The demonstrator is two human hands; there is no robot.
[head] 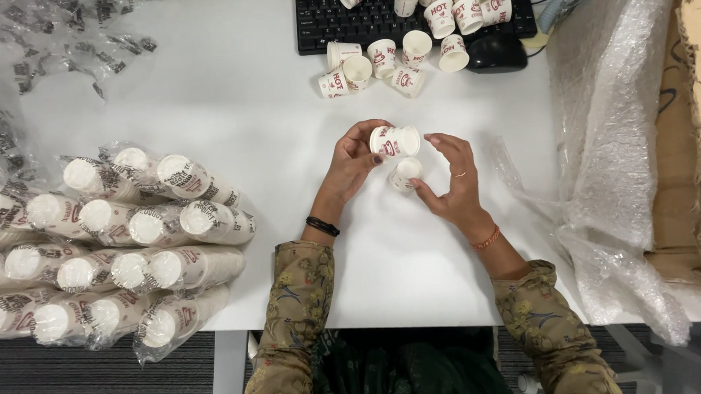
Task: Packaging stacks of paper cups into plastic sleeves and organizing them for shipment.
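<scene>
White paper cup (394, 141) clamped in left hand (351, 164) grip; right hand (454, 186) pinches second, empty cup (405, 172).

The person's head and body are out of frame; only the patterned sleeves (297, 317) show, cut by the bottom edge. The left hand's (354, 161) fingertips hide behind the paper cup (394, 141) it grips. A second, lower cup (405, 172) is partly covered by the right hand's (452, 181) thumb, so its base cannot be seen. The wrapped stacks of cups (109, 255) run off the left edge, and the wrap blurs their print. The keyboard (335, 20) is cut by the top edge and half buried under loose cups (444, 4). The cardboard box (698, 127) leaves the right edge, its inside veiled by bubble wrap (615, 130).
</scene>
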